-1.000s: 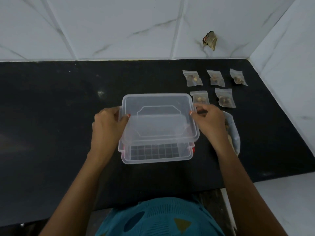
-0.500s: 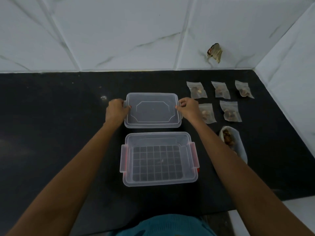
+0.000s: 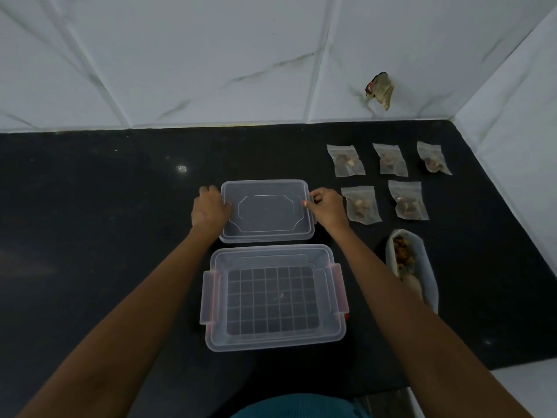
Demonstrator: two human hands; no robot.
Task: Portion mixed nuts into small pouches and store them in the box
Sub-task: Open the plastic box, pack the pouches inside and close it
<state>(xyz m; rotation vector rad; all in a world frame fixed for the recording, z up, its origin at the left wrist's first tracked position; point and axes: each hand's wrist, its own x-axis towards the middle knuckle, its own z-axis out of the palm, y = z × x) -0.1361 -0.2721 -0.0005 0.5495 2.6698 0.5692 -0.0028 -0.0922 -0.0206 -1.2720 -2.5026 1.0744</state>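
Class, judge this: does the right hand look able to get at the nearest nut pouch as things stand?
Probably yes. The right hand grips the lid at its edge, and the pouch lies just beside it on the counter with nothing between; it must let go first.

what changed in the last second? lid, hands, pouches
The clear rectangular plastic lid went from over the clear plastic box away from the person. It now lies flat on the black counter just behind the box. The left hand and right hand keep their grip on its short ends. The box, the five small clear pouches of nuts and the open bag of nuts stayed put.
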